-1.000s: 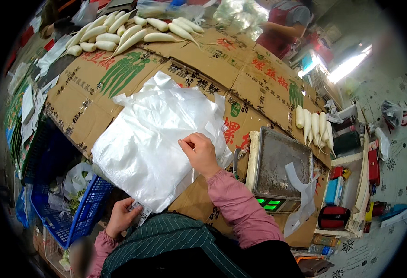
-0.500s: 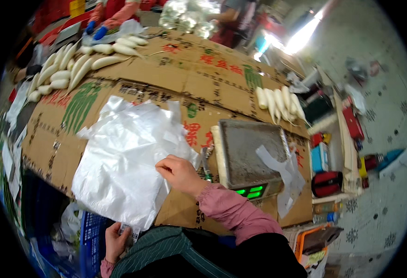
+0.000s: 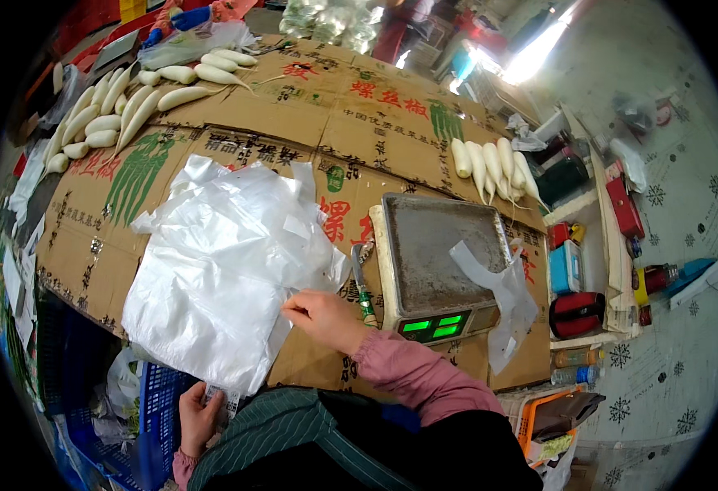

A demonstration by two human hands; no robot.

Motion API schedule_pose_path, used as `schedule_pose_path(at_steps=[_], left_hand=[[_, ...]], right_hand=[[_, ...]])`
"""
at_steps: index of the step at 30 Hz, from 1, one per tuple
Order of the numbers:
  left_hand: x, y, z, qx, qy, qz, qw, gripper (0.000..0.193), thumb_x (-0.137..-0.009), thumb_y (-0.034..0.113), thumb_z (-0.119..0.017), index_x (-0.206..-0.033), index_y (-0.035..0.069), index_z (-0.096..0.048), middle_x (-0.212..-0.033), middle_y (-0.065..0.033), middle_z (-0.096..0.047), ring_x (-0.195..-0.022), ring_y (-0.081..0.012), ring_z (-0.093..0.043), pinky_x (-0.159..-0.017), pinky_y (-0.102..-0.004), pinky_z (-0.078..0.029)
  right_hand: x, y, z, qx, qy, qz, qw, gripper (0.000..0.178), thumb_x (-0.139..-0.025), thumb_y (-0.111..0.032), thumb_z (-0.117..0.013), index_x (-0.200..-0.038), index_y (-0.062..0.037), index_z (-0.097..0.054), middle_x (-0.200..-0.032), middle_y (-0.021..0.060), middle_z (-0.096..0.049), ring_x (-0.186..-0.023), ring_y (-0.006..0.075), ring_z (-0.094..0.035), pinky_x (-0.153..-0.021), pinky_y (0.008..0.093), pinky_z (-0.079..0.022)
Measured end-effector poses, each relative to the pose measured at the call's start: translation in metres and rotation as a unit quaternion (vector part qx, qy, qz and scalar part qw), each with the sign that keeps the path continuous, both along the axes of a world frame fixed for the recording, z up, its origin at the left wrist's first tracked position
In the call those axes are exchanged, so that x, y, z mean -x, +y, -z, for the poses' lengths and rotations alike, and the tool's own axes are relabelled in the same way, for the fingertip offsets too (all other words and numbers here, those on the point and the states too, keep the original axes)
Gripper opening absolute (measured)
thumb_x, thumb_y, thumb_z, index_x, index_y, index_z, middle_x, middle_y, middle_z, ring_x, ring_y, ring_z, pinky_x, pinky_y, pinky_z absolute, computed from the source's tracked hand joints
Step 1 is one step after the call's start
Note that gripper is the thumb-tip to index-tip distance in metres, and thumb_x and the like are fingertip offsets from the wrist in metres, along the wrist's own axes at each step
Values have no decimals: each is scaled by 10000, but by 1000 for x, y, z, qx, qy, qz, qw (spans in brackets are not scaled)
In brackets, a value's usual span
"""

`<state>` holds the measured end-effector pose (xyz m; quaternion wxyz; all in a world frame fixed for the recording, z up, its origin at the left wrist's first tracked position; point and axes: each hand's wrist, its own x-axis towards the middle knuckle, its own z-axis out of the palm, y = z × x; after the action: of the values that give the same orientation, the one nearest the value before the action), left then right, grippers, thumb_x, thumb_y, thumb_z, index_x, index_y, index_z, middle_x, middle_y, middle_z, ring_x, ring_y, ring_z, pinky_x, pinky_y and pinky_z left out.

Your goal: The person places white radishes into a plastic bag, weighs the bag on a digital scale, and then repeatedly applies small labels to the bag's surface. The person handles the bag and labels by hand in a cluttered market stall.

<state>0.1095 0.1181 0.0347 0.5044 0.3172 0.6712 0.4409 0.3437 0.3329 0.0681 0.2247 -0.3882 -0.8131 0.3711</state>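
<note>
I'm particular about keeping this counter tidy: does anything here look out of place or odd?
Yes. A whitish plastic strip lies over the right side of the scale's pan and hangs past its edge, odd on a weighing surface. A green-handled knife also lies loose on the cardboard, close to the right hand.

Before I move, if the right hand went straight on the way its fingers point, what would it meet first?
The right hand would likely meet the white plastic bags first, just to its left; whether it touches them now is unclear.
</note>
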Motion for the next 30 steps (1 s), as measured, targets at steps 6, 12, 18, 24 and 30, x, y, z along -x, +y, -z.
schedule_pose_path(at_steps=[6, 12, 18, 24, 30], left_hand=[[1, 2, 8, 29, -29, 12, 999, 116, -847, 19, -613, -929, -63, -613, -792, -29, -638, -692, -64, -542, -619, -221, -434], [-7, 14, -4, 13, 19, 37, 999, 137, -828, 33, -611, -925, -64, -627, -768, -47, -641, -697, -76, -545, -626, -241, -442], [10, 13, -3, -20, 165, 82, 983, 148, -821, 66, -606, -930, -27, -642, -748, -104, -631, -701, -129, -574, -635, -282, -455], [12, -20, -14, 28, 108, 39, 993, 184, -833, 105, -622, -960, -25, -648, -743, -107, -627, -676, -105, -556, -618, -273, -456], [9, 15, -4, 66, 212, 1, 975, 382, -765, 312, -690, -679, -54, -624, -518, -182, -481, -444, -210, -465, -471, -340, -403]], right_hand=[[-28, 25, -40, -2, 25, 45, 999, 234, -877, -219, -586, -769, -11, -585, -735, 160, -572, -673, 337, -574, -592, 409, -434], [-29, 20, -40, -49, 66, 49, 995, 168, -889, -171, -567, -918, -14, -621, -824, 150, -590, -747, 329, -583, -645, 374, -460], [-16, 1, -12, 38, 127, 64, 989, 232, -846, -52, -605, -1075, -15, -609, -838, 91, -596, -687, 150, -586, -615, 272, -475], [-2, -13, 3, 63, 74, 22, 995, 216, -829, -51, -643, -1042, -17, -628, -797, 72, -599, -660, 145, -585, -606, 255, -480], [28, -20, 23, 84, 85, -75, 990, 163, -823, -79, -657, -974, -19, -648, -792, 94, -615, -708, 175, -627, -623, 278, -498]])
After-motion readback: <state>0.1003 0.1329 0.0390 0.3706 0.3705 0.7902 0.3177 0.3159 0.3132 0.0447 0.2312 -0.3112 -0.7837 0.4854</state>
